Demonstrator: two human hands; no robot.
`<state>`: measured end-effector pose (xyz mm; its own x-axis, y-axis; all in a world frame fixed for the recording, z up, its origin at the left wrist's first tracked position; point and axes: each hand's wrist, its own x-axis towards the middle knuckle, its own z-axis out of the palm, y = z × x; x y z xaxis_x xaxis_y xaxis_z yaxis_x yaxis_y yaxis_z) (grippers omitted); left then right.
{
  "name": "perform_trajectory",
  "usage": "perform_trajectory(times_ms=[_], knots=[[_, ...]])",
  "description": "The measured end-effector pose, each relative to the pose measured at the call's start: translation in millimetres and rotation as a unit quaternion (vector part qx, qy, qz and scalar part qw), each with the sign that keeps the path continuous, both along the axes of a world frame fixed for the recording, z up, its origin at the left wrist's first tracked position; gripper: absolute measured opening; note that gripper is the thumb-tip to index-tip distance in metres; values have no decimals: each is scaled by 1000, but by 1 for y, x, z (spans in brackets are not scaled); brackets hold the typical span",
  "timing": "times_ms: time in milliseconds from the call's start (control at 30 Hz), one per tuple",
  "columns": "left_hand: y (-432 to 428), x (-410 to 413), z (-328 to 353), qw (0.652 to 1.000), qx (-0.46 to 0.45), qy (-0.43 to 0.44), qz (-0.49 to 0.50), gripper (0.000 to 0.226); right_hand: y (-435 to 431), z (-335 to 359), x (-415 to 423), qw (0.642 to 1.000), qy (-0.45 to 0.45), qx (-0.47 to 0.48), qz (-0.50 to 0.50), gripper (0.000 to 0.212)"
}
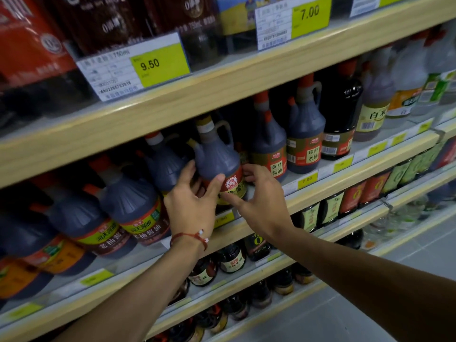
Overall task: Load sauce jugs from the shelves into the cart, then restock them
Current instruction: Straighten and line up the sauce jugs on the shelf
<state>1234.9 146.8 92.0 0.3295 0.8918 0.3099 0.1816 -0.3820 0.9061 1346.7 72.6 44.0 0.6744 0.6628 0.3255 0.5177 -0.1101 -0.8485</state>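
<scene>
left grip holds the dark jug on the middle shelf, thumb on its label and fingers round its left side. right grip is loose and spread, holding nothing, fingertips right at the jug's right side. more jugs stand either side, and there's a red string on the left wrist.

Pale wooden shelves run across in tiers, yellow price tags clipped along their edges; grey tiled floor at four o'clock.
</scene>
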Motion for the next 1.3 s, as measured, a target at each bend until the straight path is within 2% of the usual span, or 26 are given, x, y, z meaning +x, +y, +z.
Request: perform_trajectory(times_ms=[367,733,900,967,1033,1200,1300], knots=[[21,32,-13,998,-30,-20,-42,75,10,-5,14,997,6,10,-75,64],[21,36,-17,1000,-14,16,-4,86,18,-4,16,997,-4,-15,-76,64],[22,37,-15,997,19,69,-1,72,20,-4,9,997,15,3,-74,61],[18,35,-11,998,5,57,-17,70,16,-6,8,998,18,9,-60,59],[10,24,-7,999,-7,41,-29,58,9,-8,8,999,9,20,-46,53],[3,-27,8,989,134,50,40,32,1,-1,-8,999,-41,31,-1,32],[17,-46,13,978,185,58,78,27,10,2,-27,996,-76,-2,53,37]])
